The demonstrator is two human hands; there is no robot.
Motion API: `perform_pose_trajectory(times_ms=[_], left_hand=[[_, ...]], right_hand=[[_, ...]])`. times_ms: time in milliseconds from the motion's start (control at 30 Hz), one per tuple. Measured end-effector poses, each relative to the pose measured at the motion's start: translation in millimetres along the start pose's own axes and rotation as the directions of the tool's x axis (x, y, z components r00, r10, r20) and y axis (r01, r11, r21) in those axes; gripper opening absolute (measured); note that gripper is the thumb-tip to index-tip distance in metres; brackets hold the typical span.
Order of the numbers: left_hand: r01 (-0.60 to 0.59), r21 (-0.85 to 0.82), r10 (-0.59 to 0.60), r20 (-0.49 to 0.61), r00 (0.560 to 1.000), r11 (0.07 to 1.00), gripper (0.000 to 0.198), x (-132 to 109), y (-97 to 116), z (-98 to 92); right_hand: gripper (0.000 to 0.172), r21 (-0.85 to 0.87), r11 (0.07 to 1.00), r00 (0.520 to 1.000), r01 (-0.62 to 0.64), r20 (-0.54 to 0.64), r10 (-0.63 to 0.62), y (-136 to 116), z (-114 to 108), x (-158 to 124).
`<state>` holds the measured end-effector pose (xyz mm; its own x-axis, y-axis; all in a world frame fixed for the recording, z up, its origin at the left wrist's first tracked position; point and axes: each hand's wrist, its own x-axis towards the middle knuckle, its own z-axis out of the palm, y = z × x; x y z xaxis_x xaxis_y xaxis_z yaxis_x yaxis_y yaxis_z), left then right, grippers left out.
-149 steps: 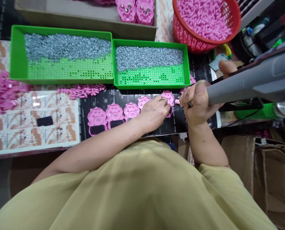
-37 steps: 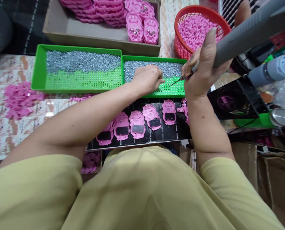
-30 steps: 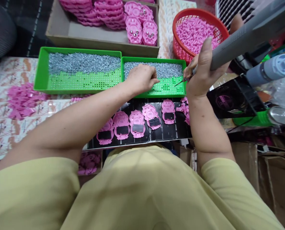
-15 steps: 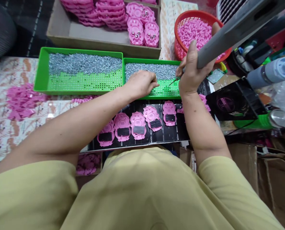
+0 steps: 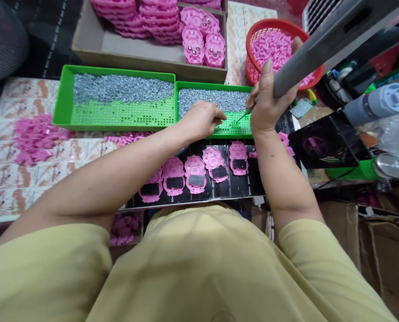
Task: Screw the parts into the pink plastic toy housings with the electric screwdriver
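My left hand point(image 5: 204, 118) is over the front of the right green tray point(image 5: 178, 103), its fingertips pinched together above the perforated floor; whatever they hold is too small to make out. Small metal screws point(image 5: 216, 98) fill the back of that tray. My right hand point(image 5: 269, 98) is wrapped round a grey electric screwdriver point(image 5: 306, 58), whose thin bit point(image 5: 242, 117) points down-left over the same tray. Several pink plastic casings with dark rectangles lie in a row near the table edge, among them one casing point(image 5: 195, 167) below my left hand and another point(image 5: 238, 154) further right.
A left green tray point(image 5: 119, 127) also holds metal pieces. Behind stands a box point(image 5: 152, 65) of stacked pink casings. A red basket point(image 5: 251, 62) of small pink parts is back right. Pink pieces point(image 5: 35, 138) lie left; a black box point(image 5: 323, 143) and blue bottle point(image 5: 370, 105) stand right.
My left hand has shifted slightly right over the tray, its fingers still together. The trays and casings appear a little further right as the view moves; my right hand keeps hold of the screwdriver.
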<state>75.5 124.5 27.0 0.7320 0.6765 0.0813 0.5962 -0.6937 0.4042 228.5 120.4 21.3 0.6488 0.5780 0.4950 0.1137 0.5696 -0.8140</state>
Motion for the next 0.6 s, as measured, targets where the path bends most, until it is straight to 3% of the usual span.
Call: perform_pose_trajectory(times_ms=[200, 400, 600], left_hand=[[0.041, -0.075, -0.044, -0.039, 0.998, 0.996, 0.024, -3, -3, 3.2], [-0.021, -0.013, 0.021, -0.023, 1.000, 1.000, 0.029, -8, 15, 5.4], [-0.073, 0.101, 0.073, 0.013, 0.997, 0.992, 0.025, -15, 25, 9.0]], right_hand=[[0.067, 0.013, 0.999, 0.999, 0.030, -0.037, -0.029, -4, 4, -1], [0.041, 0.093, 0.991, 0.994, 0.101, 0.025, -0.104, -44, 6, -17], [0.043, 0.194, 0.976, 0.994, 0.101, 0.019, -0.106, -70, 3, -34]])
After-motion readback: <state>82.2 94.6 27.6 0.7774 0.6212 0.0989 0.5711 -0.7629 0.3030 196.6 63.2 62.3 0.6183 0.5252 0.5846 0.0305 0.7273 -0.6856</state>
